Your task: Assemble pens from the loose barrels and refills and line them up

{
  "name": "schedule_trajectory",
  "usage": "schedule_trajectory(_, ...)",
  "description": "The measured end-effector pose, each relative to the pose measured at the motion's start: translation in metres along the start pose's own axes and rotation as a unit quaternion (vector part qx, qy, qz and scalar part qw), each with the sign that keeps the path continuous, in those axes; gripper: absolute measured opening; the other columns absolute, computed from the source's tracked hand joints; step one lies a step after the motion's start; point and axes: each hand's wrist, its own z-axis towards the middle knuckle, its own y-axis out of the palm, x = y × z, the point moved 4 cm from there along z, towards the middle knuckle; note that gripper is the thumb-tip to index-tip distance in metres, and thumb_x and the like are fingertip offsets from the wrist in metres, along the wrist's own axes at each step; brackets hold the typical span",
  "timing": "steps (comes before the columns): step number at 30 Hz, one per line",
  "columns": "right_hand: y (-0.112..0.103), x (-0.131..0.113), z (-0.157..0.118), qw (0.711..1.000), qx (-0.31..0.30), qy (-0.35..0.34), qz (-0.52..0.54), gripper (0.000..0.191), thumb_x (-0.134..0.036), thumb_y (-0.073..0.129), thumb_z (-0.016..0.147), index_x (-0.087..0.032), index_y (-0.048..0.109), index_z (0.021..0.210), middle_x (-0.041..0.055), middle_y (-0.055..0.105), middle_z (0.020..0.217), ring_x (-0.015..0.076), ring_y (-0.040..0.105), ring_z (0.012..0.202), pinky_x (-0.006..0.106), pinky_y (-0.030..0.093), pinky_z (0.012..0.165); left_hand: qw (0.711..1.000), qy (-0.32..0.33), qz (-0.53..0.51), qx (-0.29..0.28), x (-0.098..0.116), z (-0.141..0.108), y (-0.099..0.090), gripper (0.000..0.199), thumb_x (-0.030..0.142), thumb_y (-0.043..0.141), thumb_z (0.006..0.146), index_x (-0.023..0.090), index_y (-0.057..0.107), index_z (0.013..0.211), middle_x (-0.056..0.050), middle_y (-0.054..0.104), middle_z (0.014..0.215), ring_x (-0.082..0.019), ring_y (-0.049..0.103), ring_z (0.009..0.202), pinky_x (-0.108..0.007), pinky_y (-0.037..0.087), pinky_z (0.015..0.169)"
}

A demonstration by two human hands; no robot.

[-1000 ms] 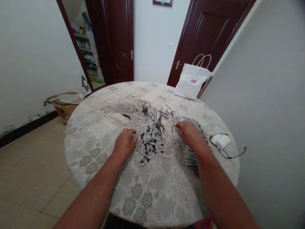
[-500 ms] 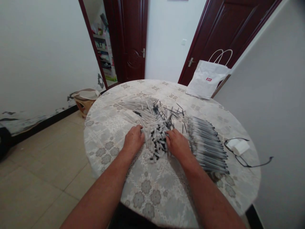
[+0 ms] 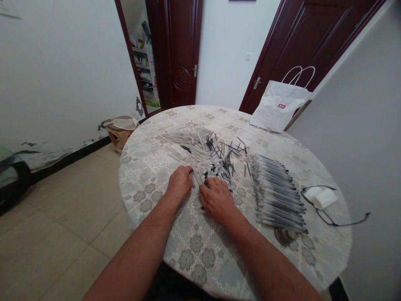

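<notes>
perhaps the right hand (image 3: 217,198) could bump pen parts (image 3: 220,169) astray; its curled fingers' grip, like the left hand's (image 3: 180,184), is unclear.

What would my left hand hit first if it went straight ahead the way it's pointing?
Most likely the loose pale tubes just beyond your left hand, though this single view doesn't settle whether they already touch.

White caps (image 3: 216,169) heaped, black refills (image 3: 227,158) scattered beyond
</notes>
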Motion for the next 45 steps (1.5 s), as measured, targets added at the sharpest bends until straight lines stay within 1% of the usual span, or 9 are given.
schedule_trajectory(10,0.0,0.027,-0.003,0.993,-0.007,0.107,-0.044,0.021,-0.029,0.05,0.098,-0.019,0.068,0.101,0.0159,0.063,0.11,0.0314,0.05,0.108,0.042,0.037,0.088,0.999,0.036,-0.004,-0.019,0.011,-0.006,0.0,0.028,0.026,0.057,0.092,0.022,0.07,0.117,-0.01,0.068,0.114,-0.025,0.063,0.113,-0.034,0.047,0.1)
schedule_trajectory(14,0.004,0.033,-0.001,0.989,-0.008,0.136,-0.051,0.021,-0.026,0.05,0.098,-0.019,0.069,0.102,0.0162,0.063,0.11,0.0314,0.051,0.108,0.042,0.038,0.087,0.997,0.071,-0.015,-0.04,0.018,-0.008,0.002,0.028,0.026,0.059,0.091,0.025,0.07,0.117,-0.008,0.069,0.117,-0.025,0.061,0.114,-0.035,0.046,0.102)
schedule_trajectory(18,0.005,0.037,-0.001,0.988,0.003,0.147,-0.046,0.019,-0.029,0.052,0.097,-0.019,0.068,0.099,0.0159,0.063,0.11,0.0309,0.051,0.109,0.041,0.038,0.087,0.992,0.107,-0.03,-0.051,0.022,-0.009,0.006,0.028,0.027,0.059,0.092,0.025,0.07,0.117,-0.008,0.069,0.117,-0.025,0.061,0.115,-0.036,0.045,0.104)
schedule_trajectory(24,0.005,0.032,0.001,0.989,0.018,0.14,-0.036,0.027,-0.042,0.056,0.096,-0.018,0.068,0.102,0.0161,0.063,0.111,0.0322,0.05,0.11,0.043,0.038,0.089,0.992,0.11,-0.044,-0.042,0.02,-0.009,0.007,0.027,0.024,0.058,0.091,0.023,0.07,0.115,-0.008,0.07,0.116,-0.024,0.061,0.115,-0.035,0.045,0.104)
schedule_trajectory(31,0.006,0.031,0.004,0.986,0.034,0.161,-0.037,0.021,-0.032,0.053,0.097,-0.018,0.069,0.095,0.0153,0.065,0.105,0.0303,0.052,0.105,0.041,0.038,0.086,0.992,0.099,-0.072,-0.037,0.021,-0.006,0.005,0.024,0.024,0.057,0.092,0.022,0.072,0.11,-0.008,0.073,0.111,-0.023,0.065,0.108,-0.034,0.048,0.099)
schedule_trajectory(35,-0.003,0.038,0.0,0.982,0.069,0.173,-0.02,0.021,-0.032,0.051,0.098,-0.019,0.067,0.095,0.0132,0.064,0.102,0.0287,0.053,0.102,0.039,0.036,0.085,0.991,0.087,-0.099,-0.031,0.022,-0.005,0.001,0.022,0.024,0.054,0.093,0.02,0.073,0.103,-0.008,0.075,0.102,-0.022,0.068,0.097,-0.032,0.049,0.09)
schedule_trajectory(40,-0.024,0.057,-0.007,0.969,0.149,0.194,0.041,0.024,-0.03,0.044,0.099,-0.018,0.065,0.098,0.0125,0.063,0.101,0.0264,0.054,0.102,0.036,0.037,0.09,0.993,0.059,-0.095,-0.04,0.021,-0.005,-0.001,0.021,0.026,0.053,0.094,0.02,0.072,0.102,-0.007,0.076,0.098,-0.022,0.069,0.091,-0.031,0.049,0.083)
schedule_trajectory(42,-0.031,0.065,-0.01,0.957,0.19,0.2,0.084,0.027,-0.028,0.039,0.1,-0.018,0.064,0.096,0.0125,0.063,0.1,0.0253,0.054,0.101,0.035,0.038,0.092,0.993,0.051,-0.101,-0.042,0.021,-0.006,-0.002,0.021,0.026,0.053,0.094,0.021,0.072,0.102,-0.007,0.076,0.098,-0.022,0.069,0.091,-0.031,0.049,0.083)
schedule_trajectory(45,-0.034,0.074,-0.014,0.925,0.25,0.224,0.179,0.033,-0.031,0.033,0.102,-0.019,0.062,0.095,0.011,0.063,0.098,0.0231,0.057,0.098,0.032,0.042,0.091,0.987,0.043,-0.147,-0.044,0.019,-0.005,-0.001,0.022,0.027,0.053,0.093,0.021,0.073,0.099,-0.006,0.076,0.097,-0.021,0.069,0.092,-0.03,0.049,0.082)
